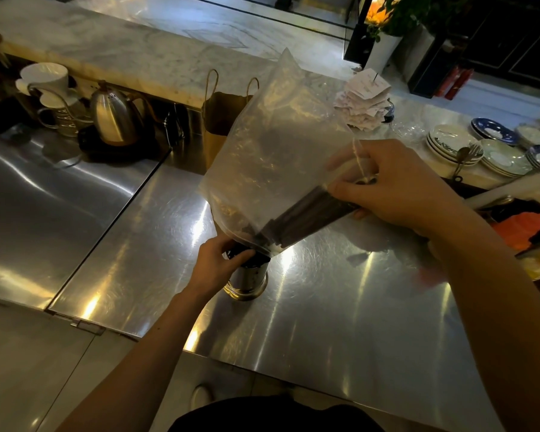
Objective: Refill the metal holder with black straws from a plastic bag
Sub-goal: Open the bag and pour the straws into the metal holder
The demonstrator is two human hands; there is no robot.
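A perforated metal holder [249, 280] stands upright on the steel counter [340, 307], with dark straw ends showing at its mouth. My left hand [214, 265] grips the holder's rim on its left side. A large clear plastic bag [272, 145] is tilted over the holder, its lower corner touching the rim. Inside it a bundle of black straws [306, 213] slants down toward the holder. My right hand [396, 188] is closed around the upper end of the straw bundle through the bag, up and to the right of the holder.
A metal kettle [114, 118] and white cups [46, 77] stand at the back left. A brown paper bag [222, 120] sits behind the plastic bag. A spike of paper receipts [363, 101] and stacked plates [480, 151] are at the back right. Orange and dark items [524, 226] lie at the right edge.
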